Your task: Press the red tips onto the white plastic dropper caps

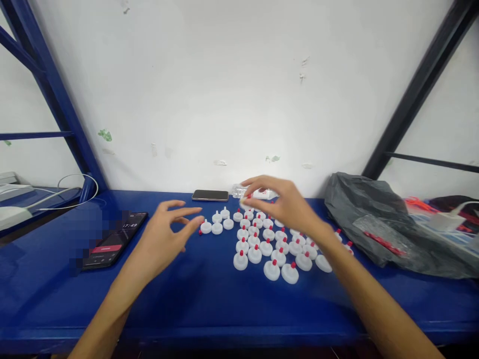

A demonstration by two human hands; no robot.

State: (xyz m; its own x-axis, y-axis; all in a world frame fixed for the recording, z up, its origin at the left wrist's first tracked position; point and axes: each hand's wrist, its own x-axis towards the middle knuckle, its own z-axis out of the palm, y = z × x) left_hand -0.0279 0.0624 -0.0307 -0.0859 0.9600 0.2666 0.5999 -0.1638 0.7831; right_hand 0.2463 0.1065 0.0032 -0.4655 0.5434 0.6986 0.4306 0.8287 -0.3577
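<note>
My right hand (280,199) pinches a round white nozzle cap (245,205) with a red tip between thumb and fingers, above the back of a large group. Below and around it stand many white caps with red tips (268,233), partly hidden by my hand and forearm. My left hand (168,232) hovers with thumb and fingers apart and nothing visible between them. Just right of its fingertips stand several white caps (216,228), some showing bare white nozzles. A small red tip (200,232) lies on the table by my left thumb.
The blue table (187,304) meets a white wall. A lit phone (116,242) lies at left, a dark phone (210,195) at the back. A clear plastic item (239,190) lies behind my right hand. At right, a grey plastic bag (359,214) carries a clear bag of red pieces (385,243).
</note>
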